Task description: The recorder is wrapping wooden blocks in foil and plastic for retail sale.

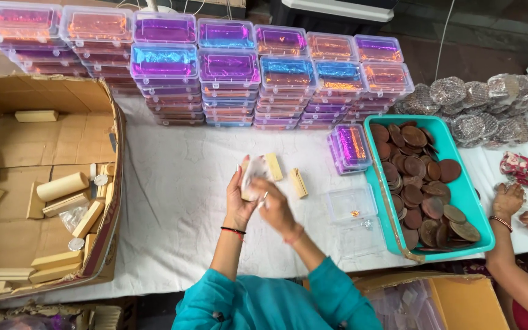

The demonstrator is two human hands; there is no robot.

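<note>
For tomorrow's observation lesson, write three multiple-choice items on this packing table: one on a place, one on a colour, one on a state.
1. Where do the flat brown round discs lie?
A. in the teal plastic tray
B. in the brown cardboard box
C. on the clear boxes

2. What colour is the cloth covering the table?
A. red
B. white
C. black

3. How is the small clear plastic box beside the tray?
A. open, its lid laid flat
B. shut
C. stacked on others

Answers: 1 A, the discs fill the tray at the right. 2 B, white shows between the box and the tray. 3 A, its lid lies flat towards the person.
</note>
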